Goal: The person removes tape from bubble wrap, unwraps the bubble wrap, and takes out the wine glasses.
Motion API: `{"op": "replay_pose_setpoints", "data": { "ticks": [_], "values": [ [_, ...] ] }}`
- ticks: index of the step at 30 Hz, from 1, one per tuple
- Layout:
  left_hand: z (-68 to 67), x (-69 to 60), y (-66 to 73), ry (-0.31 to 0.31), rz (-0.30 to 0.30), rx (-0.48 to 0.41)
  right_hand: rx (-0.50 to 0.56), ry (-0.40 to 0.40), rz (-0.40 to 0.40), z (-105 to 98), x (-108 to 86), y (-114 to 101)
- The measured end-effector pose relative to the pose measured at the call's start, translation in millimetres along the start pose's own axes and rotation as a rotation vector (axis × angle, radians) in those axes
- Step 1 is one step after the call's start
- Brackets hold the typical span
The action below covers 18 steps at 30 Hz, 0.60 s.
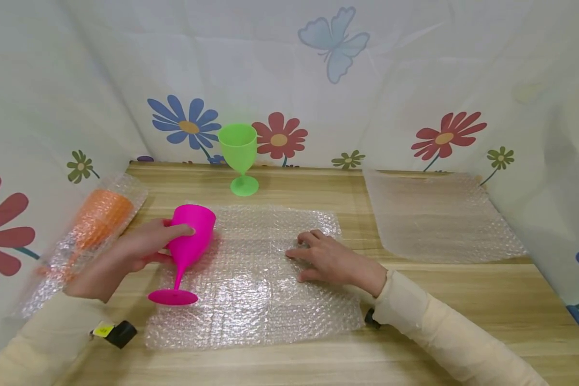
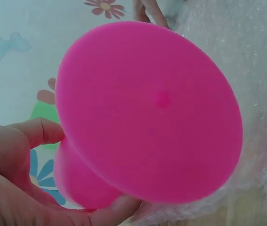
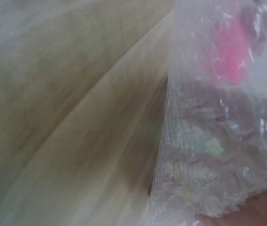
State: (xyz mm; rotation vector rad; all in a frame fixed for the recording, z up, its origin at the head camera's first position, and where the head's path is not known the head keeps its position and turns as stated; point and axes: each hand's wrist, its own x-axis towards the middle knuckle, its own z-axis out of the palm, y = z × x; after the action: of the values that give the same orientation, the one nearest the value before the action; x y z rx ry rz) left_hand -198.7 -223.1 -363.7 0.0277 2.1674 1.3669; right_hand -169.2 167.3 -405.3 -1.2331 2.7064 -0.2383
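Note:
A pink goblet (image 1: 193, 236) is gripped round its bowl by my left hand (image 1: 147, 244), tilted above the left part of a bubble wrap sheet (image 1: 251, 289). In the left wrist view the goblet's round base (image 2: 147, 113) faces the camera, with thumb and fingers (image 2: 35, 188) on the bowl behind it. My right hand (image 1: 330, 260) rests over the right half of the sheet, fingers loosely bent, holding nothing. The right wrist view shows the sheet's edge (image 3: 194, 155) and a bit of that hand (image 3: 255, 209) at the bottom right corner.
A green goblet (image 1: 241, 150) stands upright at the back of the wooden table (image 1: 309, 187). At the left lies an orange goblet (image 1: 101, 214) inside bubble wrap. Another bubble wrap sheet (image 1: 439, 220) lies flat at the back right. Flower-printed cloth (image 1: 391, 80) surrounds the table.

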Motion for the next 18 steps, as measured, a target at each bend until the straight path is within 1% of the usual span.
{"op": "replay_pose_setpoints", "data": {
  "ticks": [5,8,12,18],
  "values": [
    [-3.8,0.2,0.3,-0.001,0.009,-0.093,0.0,-0.005,0.005,1,0.2,1],
    [-1.7,0.1,2.2,0.023,0.018,-0.15,-0.005,0.001,0.004,1,-0.3,1],
    [3.5,-1.3,6.2,0.059,0.028,-0.183,-0.003,-0.001,0.011,1,-0.6,0],
    [7.9,-7.5,11.2,0.097,0.049,-0.227,0.004,-0.005,0.013,0,-0.5,-1]
  ]
}}
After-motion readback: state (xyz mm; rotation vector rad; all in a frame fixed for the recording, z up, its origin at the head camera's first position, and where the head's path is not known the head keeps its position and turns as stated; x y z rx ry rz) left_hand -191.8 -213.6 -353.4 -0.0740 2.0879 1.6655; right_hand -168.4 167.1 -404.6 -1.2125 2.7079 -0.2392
